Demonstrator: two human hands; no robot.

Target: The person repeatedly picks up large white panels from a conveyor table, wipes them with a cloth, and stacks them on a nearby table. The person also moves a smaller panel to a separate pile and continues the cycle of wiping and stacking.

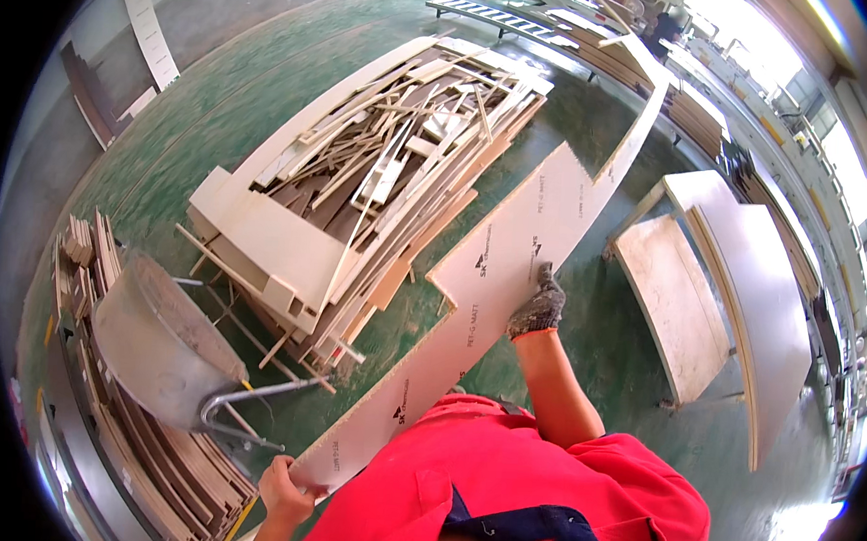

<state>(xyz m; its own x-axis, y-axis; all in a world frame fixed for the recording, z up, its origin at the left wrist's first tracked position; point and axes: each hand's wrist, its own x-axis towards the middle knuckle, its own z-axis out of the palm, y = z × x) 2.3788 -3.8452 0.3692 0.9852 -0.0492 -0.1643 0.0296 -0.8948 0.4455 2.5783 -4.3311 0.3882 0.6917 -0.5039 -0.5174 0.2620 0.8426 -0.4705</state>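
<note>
I hold a long, pale board (497, 264) slantwise in front of my body, its face covered in printed film. The board has a stepped outline: a wide middle part and narrower ends. My bare left hand (286, 491) is closed on its near, lower end. My right hand (538, 309), in a dark grey knitted glove with an orange cuff, grips the right edge near the wide part. The fingers of both hands are partly hidden by the board. Left of the board lies a large stack of panels (260, 248), topped with a heap of thin wooden offcuts (391, 143).
A metal wheelbarrow (150, 326) stands at the left beside stacked brown strips (154, 461). To the right is a table (674, 300) with a large white panel (752, 294) against it. Farther back are a roller conveyor (493, 17) and a person (667, 29). The floor (208, 116) is green.
</note>
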